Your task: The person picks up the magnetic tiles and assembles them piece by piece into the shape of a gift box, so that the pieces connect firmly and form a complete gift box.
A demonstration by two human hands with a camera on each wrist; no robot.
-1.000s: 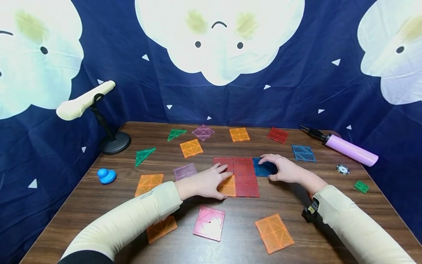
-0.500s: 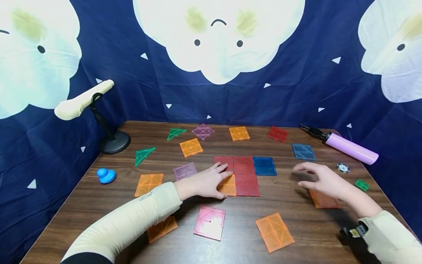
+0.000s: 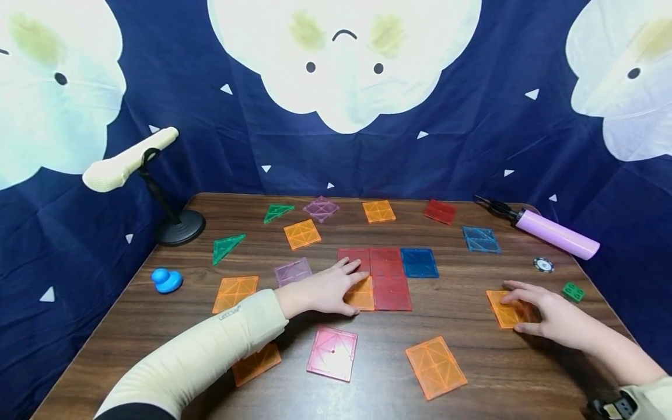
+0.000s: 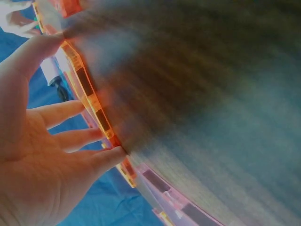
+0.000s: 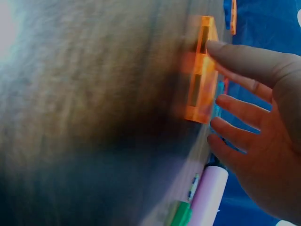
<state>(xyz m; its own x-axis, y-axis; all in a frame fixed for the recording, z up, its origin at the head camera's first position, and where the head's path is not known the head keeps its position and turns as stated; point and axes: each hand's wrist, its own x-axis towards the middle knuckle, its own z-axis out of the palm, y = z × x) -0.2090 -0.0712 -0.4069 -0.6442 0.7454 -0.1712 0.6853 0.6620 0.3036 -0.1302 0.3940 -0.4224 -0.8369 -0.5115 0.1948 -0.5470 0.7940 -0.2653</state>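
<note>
Flat magnetic tiles lie joined mid-table: red magnetic tiles point(image 3: 387, 262), an orange magnetic tile point(image 3: 362, 296) at their front left and a dark blue magnetic tile point(image 3: 420, 263) on their right. My left hand point(image 3: 325, 290) rests over the group's left side, its fingers spread across the orange and red tiles. In the left wrist view its fingertips touch the tiles' edges. At the right, my right hand point(image 3: 548, 312) has thumb and index finger at opposite sides of another orange magnetic tile point(image 3: 503, 309), pinching it; its other fingers stay off the tile in the right wrist view.
Loose tiles lie around, among them a pink tile point(image 3: 332, 353), an orange tile point(image 3: 436, 368) and a blue tile point(image 3: 481, 240). A blue rubber duck point(image 3: 167, 281) and a black stand point(image 3: 181, 227) are left; a purple pump point(image 3: 556, 233), poker chip point(image 3: 543, 265) and green brick point(image 3: 573, 292) right.
My right hand has let go of the dark blue tile beside the red ones, moved right and down, and taken hold of the orange tile there. My left hand has stayed in place.
</note>
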